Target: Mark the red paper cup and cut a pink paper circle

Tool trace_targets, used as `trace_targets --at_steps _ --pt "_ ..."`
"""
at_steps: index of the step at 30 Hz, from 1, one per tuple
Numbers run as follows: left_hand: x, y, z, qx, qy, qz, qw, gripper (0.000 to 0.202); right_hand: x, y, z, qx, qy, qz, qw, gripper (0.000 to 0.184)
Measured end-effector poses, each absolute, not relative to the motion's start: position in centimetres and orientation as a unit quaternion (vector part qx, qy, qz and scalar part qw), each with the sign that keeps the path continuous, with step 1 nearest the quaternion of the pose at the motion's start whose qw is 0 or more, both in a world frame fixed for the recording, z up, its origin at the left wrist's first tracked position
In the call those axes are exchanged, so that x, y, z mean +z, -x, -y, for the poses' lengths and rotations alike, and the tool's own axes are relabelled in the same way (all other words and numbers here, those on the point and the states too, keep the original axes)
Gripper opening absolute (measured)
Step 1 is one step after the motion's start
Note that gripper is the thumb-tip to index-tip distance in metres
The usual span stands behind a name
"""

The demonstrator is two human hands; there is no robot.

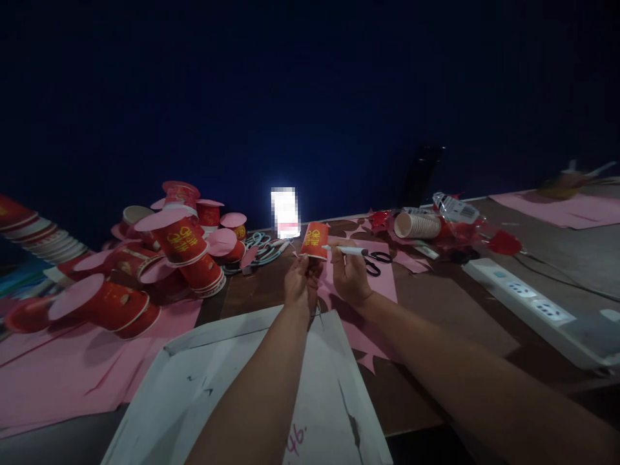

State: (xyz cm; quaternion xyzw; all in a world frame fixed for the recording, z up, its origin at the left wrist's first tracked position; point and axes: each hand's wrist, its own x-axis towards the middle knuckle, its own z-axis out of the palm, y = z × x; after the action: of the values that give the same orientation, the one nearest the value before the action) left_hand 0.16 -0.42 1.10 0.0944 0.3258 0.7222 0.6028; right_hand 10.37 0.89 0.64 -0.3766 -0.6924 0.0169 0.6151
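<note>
A red paper cup [316, 239] with yellow lettering is held upside down by my left hand [299, 283], whose fingers close around its lower edge. In my right hand [349, 274] is a white marker [351, 250], its tip pointing left at the cup's side; whether it touches the cup I cannot tell. Black-handled scissors [372, 266] lie just right of that hand on a pink paper sheet [386, 274]. Below my left forearm is a white board or flattened box [213, 361] with pink handwriting on it.
Several red cups with pink paper discs [179, 239] are piled at the left, beside pink sheets [62, 381]. A bright blurred screen [285, 212] stands behind my hands. At right are nested cups [419, 225], clear plastic packaging [458, 212] and a power strip [537, 307].
</note>
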Motion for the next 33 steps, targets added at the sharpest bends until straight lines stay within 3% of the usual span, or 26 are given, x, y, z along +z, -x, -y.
trace_targets --at_steps 33 --pt "0.45 -0.17 0.56 0.734 -0.123 -0.298 0.598 0.013 0.72 -10.28 -0.86 -0.006 0.374 0.71 0.596 0.02"
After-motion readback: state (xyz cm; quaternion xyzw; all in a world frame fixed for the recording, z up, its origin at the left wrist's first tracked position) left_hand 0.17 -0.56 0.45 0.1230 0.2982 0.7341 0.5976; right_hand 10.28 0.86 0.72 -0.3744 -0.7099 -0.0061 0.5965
